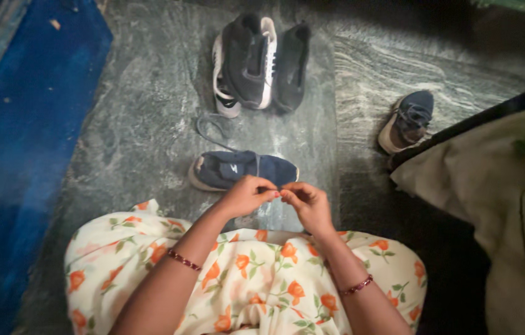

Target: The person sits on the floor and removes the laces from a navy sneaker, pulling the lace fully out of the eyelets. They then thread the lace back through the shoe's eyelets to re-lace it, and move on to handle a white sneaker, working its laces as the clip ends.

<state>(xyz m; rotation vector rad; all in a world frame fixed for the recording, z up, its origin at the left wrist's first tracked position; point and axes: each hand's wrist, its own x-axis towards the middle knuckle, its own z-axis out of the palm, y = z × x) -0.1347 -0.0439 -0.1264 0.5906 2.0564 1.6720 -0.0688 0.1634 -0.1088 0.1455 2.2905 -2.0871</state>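
Note:
A dark blue sneaker (pixel 237 169) lies on its side on the grey stone floor (pixel 138 124), just beyond my knees. A grey shoelace (pixel 209 127) runs from it in a loop across the floor. My left hand (pixel 245 194) and my right hand (pixel 304 201) meet fingertip to fingertip over the near edge of the shoe. Both pinch something thin between them, most likely the lace end; it is too small to see clearly. A beaded bracelet sits on each wrist. My lap is covered by cream cloth with orange flowers (pixel 256 279).
Two black sneakers with white soles (pixel 256 62) stand together farther off. Another dark blue sneaker (pixel 406 121) lies at the right beside a pale cloth bundle (pixel 492 180). A blue painted surface (pixel 20 124) runs along the left.

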